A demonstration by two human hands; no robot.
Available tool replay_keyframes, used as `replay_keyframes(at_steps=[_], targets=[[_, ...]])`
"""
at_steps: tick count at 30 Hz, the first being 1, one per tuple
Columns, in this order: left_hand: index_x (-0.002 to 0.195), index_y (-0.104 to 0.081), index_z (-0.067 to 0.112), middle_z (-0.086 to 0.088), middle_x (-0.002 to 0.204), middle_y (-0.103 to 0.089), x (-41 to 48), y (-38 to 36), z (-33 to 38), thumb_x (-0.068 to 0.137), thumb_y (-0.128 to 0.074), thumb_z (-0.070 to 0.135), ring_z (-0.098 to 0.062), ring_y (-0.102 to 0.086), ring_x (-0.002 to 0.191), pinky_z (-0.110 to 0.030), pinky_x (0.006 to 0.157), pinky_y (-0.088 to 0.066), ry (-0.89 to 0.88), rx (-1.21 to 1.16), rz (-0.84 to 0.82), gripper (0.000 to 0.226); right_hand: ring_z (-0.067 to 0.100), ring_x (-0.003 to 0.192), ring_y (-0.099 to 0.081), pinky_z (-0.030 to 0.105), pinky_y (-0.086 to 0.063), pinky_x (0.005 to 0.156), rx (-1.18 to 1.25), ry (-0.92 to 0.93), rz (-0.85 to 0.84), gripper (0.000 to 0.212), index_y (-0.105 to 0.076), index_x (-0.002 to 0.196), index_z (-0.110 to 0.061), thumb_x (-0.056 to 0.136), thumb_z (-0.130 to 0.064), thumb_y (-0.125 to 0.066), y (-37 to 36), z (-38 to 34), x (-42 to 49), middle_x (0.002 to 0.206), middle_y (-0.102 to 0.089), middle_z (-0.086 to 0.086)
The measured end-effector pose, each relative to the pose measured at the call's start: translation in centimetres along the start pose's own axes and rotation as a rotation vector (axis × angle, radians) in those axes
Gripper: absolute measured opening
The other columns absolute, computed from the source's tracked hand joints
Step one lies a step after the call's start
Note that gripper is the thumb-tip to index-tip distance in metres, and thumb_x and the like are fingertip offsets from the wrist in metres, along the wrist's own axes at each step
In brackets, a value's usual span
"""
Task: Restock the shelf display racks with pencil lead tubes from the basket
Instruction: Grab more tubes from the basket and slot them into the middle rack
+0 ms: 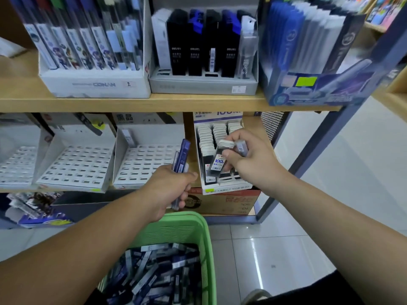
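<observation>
**Right hand.** The right hand [253, 159], right of centre frame, has its fingers curled and its thumb [228, 154] closed in a pinch on a 100-count lead tube [217, 165]. A second greyish tube [241, 148] is held in the same hand. How the fingers separate the two cannot be told.

**Left hand.** The left hand [171, 188], at centre frame, is closed in a fist round a bundle of blue slim tubes [183, 155], which stand upright out of the top of the fist.

**Stock.** Loose lead tubes [158, 274] fill the green basket [206, 238] at bottom centre.

**Governing relation.** The 100-count lead tube is tilted, with its white cap towards upper right and its base towards lower left. It sits directly in front of the 100-count display rack [229, 188] on the lower shelf. That rack's rear rows are filled with white-capped tubes. Its front rows, just below the tube's base, appear open, though blur limits certainty. The right hand is much the nearer to this rack. The left hand is nearer to the empty slotted rack [145, 161] at centre left.

**Assessment.** The step in hand appears to be seating the 100-count lead tube in a front slot. That would call for bringing the base down and forward and righting the long axis to match the stocked tubes. With two tubes in one pinch, there is a risk that the greyish one slips.
</observation>
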State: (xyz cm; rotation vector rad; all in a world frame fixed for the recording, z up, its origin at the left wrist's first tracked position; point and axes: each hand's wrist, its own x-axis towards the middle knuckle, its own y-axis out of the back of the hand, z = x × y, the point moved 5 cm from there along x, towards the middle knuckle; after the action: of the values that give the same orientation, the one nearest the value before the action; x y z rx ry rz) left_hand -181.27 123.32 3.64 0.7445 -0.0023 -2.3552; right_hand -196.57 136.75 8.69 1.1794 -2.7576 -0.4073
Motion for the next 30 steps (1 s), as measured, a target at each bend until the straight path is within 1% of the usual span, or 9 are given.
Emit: replay_keyframes(at_steps=[4, 6, 10, 11, 14, 19, 22, 25, 30], targets=[[0.081, -0.057, 0.011, -0.001, 0.051, -0.052, 0.4, -0.2, 0.0, 0.096, -0.071, 0.023, -0.015, -0.046, 0.041, -0.025, 0.042, -0.042, -0.008, 0.014, -0.018, 0.024, 0.002, 0.045, -0.056, 0.01, -0.039, 0.044, -0.016, -0.039, -0.1, 0.013, -0.058, 0.113, -0.008, 0.101, -0.004, -0.062, -0.8, 0.8, 0.2, 0.088, -0.059, 0.016], [0.079, -0.058, 0.012, 0.0, 0.051, -0.051, 0.2, -0.4, 0.2, 0.097, -0.071, 0.023, -0.014, -0.046, 0.041, -0.023, 0.04, -0.041, -0.011, 0.024, -0.031, 0.024, 0.002, 0.047, -0.056, 0.012, -0.042, 0.048, -0.047, -0.006, -0.123, 0.012, -0.06, 0.11, -0.013, 0.1, -0.006, -0.064, -1.2, 1.0, 0.3, 0.089, -0.059, 0.012], [0.08, -0.058, 0.013, 0.001, 0.051, -0.051, -0.1, -0.4, 0.3, 0.097, -0.07, 0.021, -0.013, -0.046, 0.042, -0.022, 0.04, -0.04, -0.01, 0.014, -0.052, 0.023, 0.022, 0.069, -0.058, 0.04, -0.051, 0.062, -0.129, 0.132, -0.102, 0.019, -0.063, 0.096, -0.026, 0.095, -0.009, -0.071, -1.1, 1.3, 1.2, 0.086, -0.06, 0.02], [0.081, -0.058, 0.014, 0.002, 0.051, -0.051, -0.1, -0.4, 0.3, 0.097, -0.07, 0.022, -0.012, -0.046, 0.042, -0.022, 0.04, -0.04, -0.009, 0.015, -0.058, 0.022, 0.026, 0.071, -0.056, 0.041, -0.052, 0.065, -0.15, 0.164, -0.107, 0.02, -0.062, 0.096, -0.026, 0.094, -0.009, -0.072, -1.2, 1.3, 1.2, 0.087, -0.06, 0.022], [0.084, -0.058, 0.014, 0.002, 0.053, -0.052, 0.0, -0.2, 0.3, 0.097, -0.07, 0.023, -0.012, -0.046, 0.043, -0.023, 0.041, -0.041, -0.007, 0.019, -0.059, 0.02, 0.031, 0.079, -0.056, 0.039, -0.05, 0.072, -0.272, 0.243, -0.129, 0.021, -0.06, 0.099, -0.026, 0.094, -0.009, -0.071, -1.6, 1.4, 1.3, 0.088, -0.061, 0.016], [0.091, -0.063, 0.015, 0.0, 0.058, -0.053, 0.0, -0.3, 0.1, 0.096, -0.071, 0.022, -0.014, -0.046, 0.045, -0.024, 0.042, -0.04, -0.011, 0.002, -0.061, 0.012, 0.011, 0.061, -0.046, 0.027, -0.045, 0.059, -0.22, 0.196, -0.14, 0.017, -0.063, 0.099, -0.02, 0.092, -0.008, -0.073, -2.2, 2.2, 1.4, 0.074, -0.054, -0.002], [0.084, -0.063, 0.016, 0.0, 0.057, -0.052, -0.1, -0.6, 0.2, 0.096, -0.071, 0.02, -0.014, -0.045, 0.045, -0.024, 0.043, -0.041, -0.022, -0.005, -0.06, 0.015, 0.007, 0.056, -0.048, 0.022, -0.047, 0.056, -0.173, 0.168, -0.113, 0.018, -0.066, 0.097, -0.019, 0.091, -0.004, -0.075, -2.0, 2.3, 1.4, 0.072, -0.055, -0.002], [0.077, -0.061, 0.016, 0.0, 0.054, -0.051, -0.3, -0.7, 0.1, 0.095, -0.073, 0.022, -0.013, -0.045, 0.044, -0.024, 0.044, -0.042, -0.013, 0.011, -0.083, 0.023, 0.002, 0.063, -0.05, 0.017, -0.045, 0.062, -0.267, 0.202, -0.059, 0.025, -0.066, 0.102, -0.024, 0.088, -0.008, -0.079, -1.8, 2.5, 1.3, 0.077, -0.058, -0.005], [0.079, -0.058, 0.015, 0.001, 0.057, -0.052, -0.8, -0.7, 0.3, 0.096, -0.073, 0.033, -0.012, -0.046, 0.048, -0.026, 0.048, -0.045, 0.004, -0.005, -0.18, 0.029, 0.009, 0.092, -0.057, 0.036, -0.052, 0.082, -0.482, 0.319, 0.052, 0.028, -0.075, 0.107, -0.029, 0.082, -0.02, -0.085, -1.8, 2.2, 1.6, 0.099, -0.054, -0.014]])
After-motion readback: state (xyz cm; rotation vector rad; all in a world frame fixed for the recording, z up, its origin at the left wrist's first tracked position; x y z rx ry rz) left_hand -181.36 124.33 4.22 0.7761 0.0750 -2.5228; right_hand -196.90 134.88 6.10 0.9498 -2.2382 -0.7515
